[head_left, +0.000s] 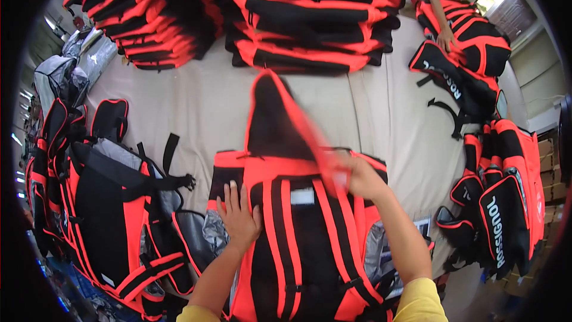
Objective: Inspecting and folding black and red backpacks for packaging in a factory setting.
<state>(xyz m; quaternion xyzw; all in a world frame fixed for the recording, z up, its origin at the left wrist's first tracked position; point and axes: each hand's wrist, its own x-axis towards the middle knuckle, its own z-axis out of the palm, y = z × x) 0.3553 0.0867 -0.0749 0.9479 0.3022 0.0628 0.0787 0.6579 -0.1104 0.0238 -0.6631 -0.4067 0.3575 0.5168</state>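
Note:
A black and bright red-orange backpack [313,232] lies in front of me with its two shoulder straps facing up. Its pointed top flap [277,125] stands raised at the far end, smeared along its right edge. My left hand [239,214] rests on the pack's left side, fingers spread out. At the flap's right lower edge, my right hand [359,177] is closed round the red-orange trim, partly blurred. A small white label [302,197] shows between the straps. Grey silvery lining [374,247] peeks out along the pack's sides.
More such packs lie at the left [104,203] and right [506,203]. Two tall piles, a left pile [155,18] and a middle pile [316,18], stand at the far side of the cloth-covered table [179,107]. A co-worker's hand [445,37] touches packs at the far right.

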